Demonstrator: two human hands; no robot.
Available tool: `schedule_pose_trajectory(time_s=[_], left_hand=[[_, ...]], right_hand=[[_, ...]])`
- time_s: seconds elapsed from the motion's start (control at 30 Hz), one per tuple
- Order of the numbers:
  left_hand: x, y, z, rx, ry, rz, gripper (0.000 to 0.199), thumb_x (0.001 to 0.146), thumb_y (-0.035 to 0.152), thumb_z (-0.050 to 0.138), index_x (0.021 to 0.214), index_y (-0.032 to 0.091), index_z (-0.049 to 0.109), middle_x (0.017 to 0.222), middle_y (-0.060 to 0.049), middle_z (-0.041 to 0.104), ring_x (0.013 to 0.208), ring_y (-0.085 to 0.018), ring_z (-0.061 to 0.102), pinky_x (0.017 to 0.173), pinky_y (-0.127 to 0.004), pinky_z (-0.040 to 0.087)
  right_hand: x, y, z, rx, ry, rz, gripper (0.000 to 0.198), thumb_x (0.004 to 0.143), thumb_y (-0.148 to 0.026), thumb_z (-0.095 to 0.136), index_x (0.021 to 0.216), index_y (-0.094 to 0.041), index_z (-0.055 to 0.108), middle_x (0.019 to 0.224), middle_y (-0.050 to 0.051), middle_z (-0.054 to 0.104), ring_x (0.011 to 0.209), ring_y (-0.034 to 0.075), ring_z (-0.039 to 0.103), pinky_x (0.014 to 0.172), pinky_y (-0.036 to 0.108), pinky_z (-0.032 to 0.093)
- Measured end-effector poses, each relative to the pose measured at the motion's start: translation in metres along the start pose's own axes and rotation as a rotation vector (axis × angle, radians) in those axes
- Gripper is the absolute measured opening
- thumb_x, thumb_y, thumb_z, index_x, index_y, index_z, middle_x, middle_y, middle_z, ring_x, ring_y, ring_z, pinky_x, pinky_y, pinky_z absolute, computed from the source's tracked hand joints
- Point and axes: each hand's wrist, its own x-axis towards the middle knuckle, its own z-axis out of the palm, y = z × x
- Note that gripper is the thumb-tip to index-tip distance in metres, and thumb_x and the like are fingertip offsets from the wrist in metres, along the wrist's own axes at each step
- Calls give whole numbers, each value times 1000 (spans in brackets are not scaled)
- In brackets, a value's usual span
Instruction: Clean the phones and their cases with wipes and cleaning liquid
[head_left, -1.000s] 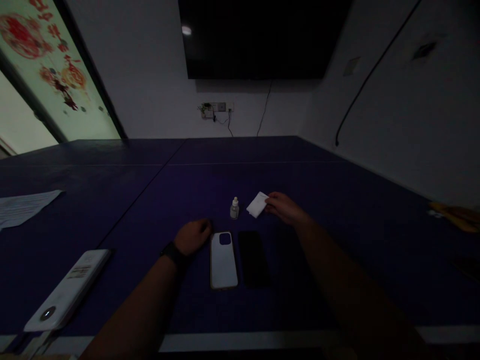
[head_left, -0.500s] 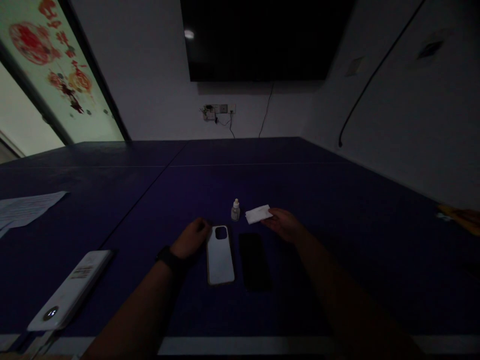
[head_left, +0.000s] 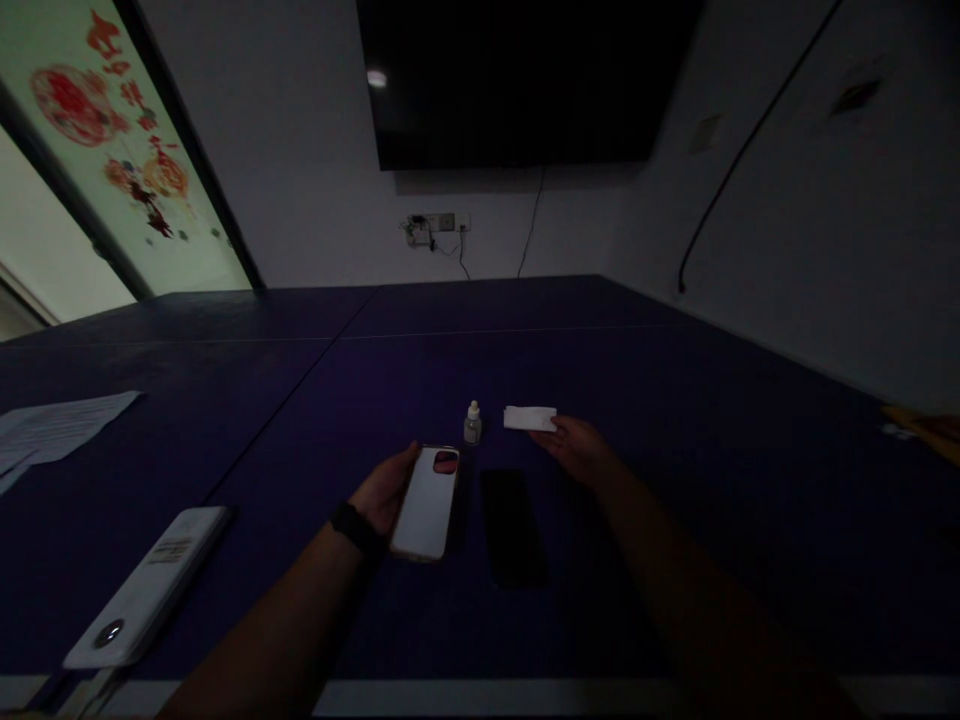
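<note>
Tipped up off the table since the earlier frame, the white rectangular phone case with a tan rim [head_left: 425,506] now sits in the left hand [head_left: 384,488], and the folded white tissue or cloth [head_left: 526,418] in the right hand [head_left: 581,450] has turned crosswise. Beneath both hands spreads the dark purple-blue table [head_left: 420,370], pale along its near edge. Well left of the left hand lies a long white plastic device with a round dark display [head_left: 154,585]. Between the hands, a flat black phone-shaped slab [head_left: 514,530] lies on the table; slightly beyond it, a small clear bottle with a white cap [head_left: 472,428] stands upright. Far left of the left hand are printed white sheets [head_left: 67,425]. Past both hands come a dim grey wall [head_left: 300,150], white sockets [head_left: 435,222] and a large black screen [head_left: 510,80].

Half curled, the left hand grips the case's left side, fingers beneath. Nearly closed, the right hand pinches the tissue's right end; whether the tissue touches the table, I cannot tell.
</note>
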Motion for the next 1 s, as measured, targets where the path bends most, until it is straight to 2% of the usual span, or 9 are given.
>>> schedule_pose_trajectory(time_s=[0.17, 0.27, 0.4, 0.53, 0.63, 0.73, 0.8, 0.9, 1.0], left_hand=[[-5, -3, 9, -67, -77, 21, 51, 100, 57, 41, 114, 16, 68, 107, -13, 73, 91, -23, 70, 91, -39, 52], [-5, -3, 10, 7, -56, 82, 55, 98, 61, 41, 112, 16, 68, 112, -15, 72, 98, -25, 70, 94, -40, 52], [2, -7, 7, 343, 142, 303, 57, 95, 66, 38, 105, 16, 65, 103, -15, 74, 88, -25, 71, 84, -40, 56], [11, -13, 3, 587, 291, 419, 57, 97, 61, 31, 101, 15, 64, 97, -15, 73, 83, -25, 69, 77, -39, 56], [14, -12, -1, 795, 404, 506, 47, 96, 53, 41, 106, 15, 66, 109, -17, 72, 101, -29, 66, 90, -42, 51], [14, -10, -4, 1009, 499, 583, 33, 90, 44, 56, 106, 18, 69, 119, -16, 68, 119, -32, 56, 108, -46, 39], [12, -11, -3, 1121, 536, 607, 30, 88, 43, 59, 104, 19, 70, 117, -16, 67, 120, -33, 54, 111, -47, 35], [5, -15, 4, 1222, 608, 622, 41, 88, 51, 58, 106, 16, 69, 115, -19, 63, 119, -37, 52, 109, -51, 35], [-4, -21, 17, 1342, 759, 569, 63, 80, 72, 58, 98, 13, 70, 108, -25, 61, 119, -46, 50, 100, -55, 39]], right_hand=[[-2, -3, 1, -16, 6, 4, 18, 90, -4, 53, 91, -19, 64, 84, 8, 75, 77, 20, 76, 78, 37, 67], [-3, -4, 2, -20, 13, 1, 19, 92, -5, 53, 89, -19, 64, 84, 7, 75, 77, 19, 75, 76, 35, 67], [-4, -3, 1, -21, 15, -1, 9, 99, -16, 57, 97, -16, 66, 94, 7, 73, 83, 18, 72, 77, 35, 65], [-4, -2, 0, -25, 0, -2, 19, 100, -30, 62, 112, -15, 66, 110, 7, 69, 92, 18, 69, 79, 35, 61], [-3, -1, -1, -25, -2, -6, 12, 101, -23, 58, 103, -16, 67, 105, 8, 70, 92, 18, 70, 80, 33, 61], [-1, 0, -1, -24, -2, -16, 24, 100, -31, 62, 118, -16, 64, 117, 8, 67, 98, 20, 69, 83, 38, 61], [-1, 1, -1, -24, -5, -27, 31, 99, -35, 64, 125, -17, 62, 123, 9, 65, 100, 21, 68, 84, 41, 60], [-1, 2, -2, -27, -13, -44, 29, 99, -34, 63, 122, -17, 63, 120, 8, 66, 98, 20, 68, 83, 39, 60], [-2, 3, -1, -29, -20, -56, 19, 100, -30, 62, 113, -17, 66, 110, 6, 69, 91, 18, 69, 79, 35, 61]])
